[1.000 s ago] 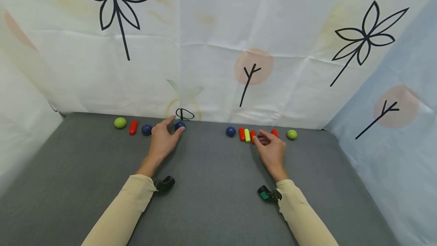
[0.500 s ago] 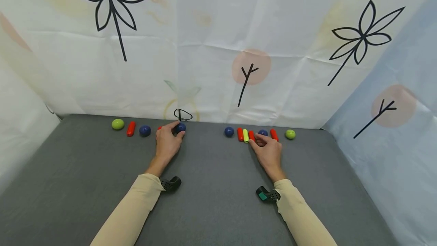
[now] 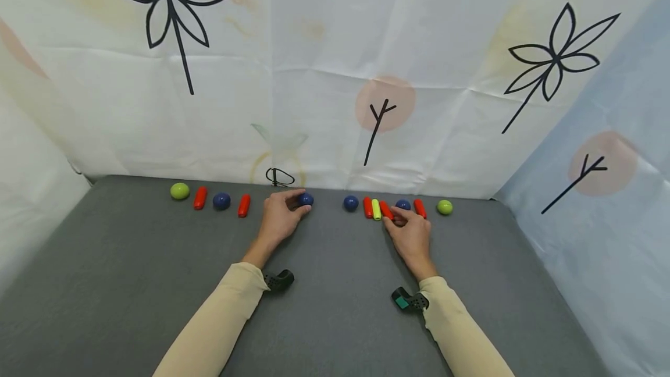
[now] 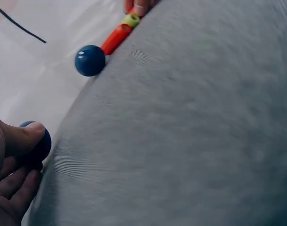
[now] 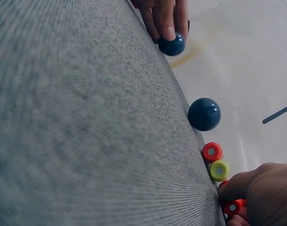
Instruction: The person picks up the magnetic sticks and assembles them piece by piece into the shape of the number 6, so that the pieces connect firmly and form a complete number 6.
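Note:
My left hand [image 3: 280,217] pinches a dark blue ball [image 3: 306,199] between thumb and fingers, at the back edge of the grey surface. My right hand [image 3: 412,236] has its thumb and forefinger about the near end of a short red rod [image 3: 385,209], which lies tilted. In the right wrist view the thumb partly covers this rod. Left of it lie a yellow-green rod [image 3: 376,209], another red rod [image 3: 368,207] and a second blue ball [image 3: 350,203]. The rods close by show a pale disc in their ends. A blue ball [image 3: 403,204] sits just behind my right fingers.
Rightward along the row are a red rod [image 3: 420,208] and a green ball [image 3: 444,207]. On the left lie a green ball [image 3: 180,191], two red rods [image 3: 200,198] and a blue ball [image 3: 221,201]. A printed white cloth [image 3: 319,115] rises behind.
My left hand has taken hold of the blue ball and moved it rightward, uncovering a red rod. The red rod at my right fingers has tilted; that hand has barely moved.

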{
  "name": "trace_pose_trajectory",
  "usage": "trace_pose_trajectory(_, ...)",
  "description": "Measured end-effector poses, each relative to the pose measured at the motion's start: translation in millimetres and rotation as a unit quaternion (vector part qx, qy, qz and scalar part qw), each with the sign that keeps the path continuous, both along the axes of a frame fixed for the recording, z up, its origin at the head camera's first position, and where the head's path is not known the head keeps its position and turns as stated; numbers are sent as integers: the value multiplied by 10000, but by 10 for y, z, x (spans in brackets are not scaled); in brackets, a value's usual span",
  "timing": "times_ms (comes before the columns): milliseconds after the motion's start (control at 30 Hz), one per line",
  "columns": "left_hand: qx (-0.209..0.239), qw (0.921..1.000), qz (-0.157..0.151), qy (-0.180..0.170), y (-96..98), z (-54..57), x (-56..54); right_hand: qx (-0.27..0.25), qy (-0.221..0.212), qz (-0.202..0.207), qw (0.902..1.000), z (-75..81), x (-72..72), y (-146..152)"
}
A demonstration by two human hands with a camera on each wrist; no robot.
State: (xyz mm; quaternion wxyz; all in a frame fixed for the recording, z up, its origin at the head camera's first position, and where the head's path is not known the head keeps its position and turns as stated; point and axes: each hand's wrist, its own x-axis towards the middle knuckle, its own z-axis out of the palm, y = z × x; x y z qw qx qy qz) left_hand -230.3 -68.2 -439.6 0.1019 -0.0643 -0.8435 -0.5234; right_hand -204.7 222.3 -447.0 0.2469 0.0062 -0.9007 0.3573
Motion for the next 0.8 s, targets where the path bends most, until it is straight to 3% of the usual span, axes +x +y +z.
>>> trace_pose_trajectory(133,-128,9998,74,108,20,-57,3,-11,44,-24,10000,-18,1,-5)
trace_pose_trajectory(400,86,9998,127,130,2,-94,-5,-211,694,208,9971,45,7,-22)
trace_pose_trajectory(600,64,9998,182,66,10,-105,-5,-317,422,1168,9917,252,-21,-162)
trace_pose_trajectory(800,129,9992,322,189,11,-130,-26,232,-27,2301,9729,439,-222,-434)
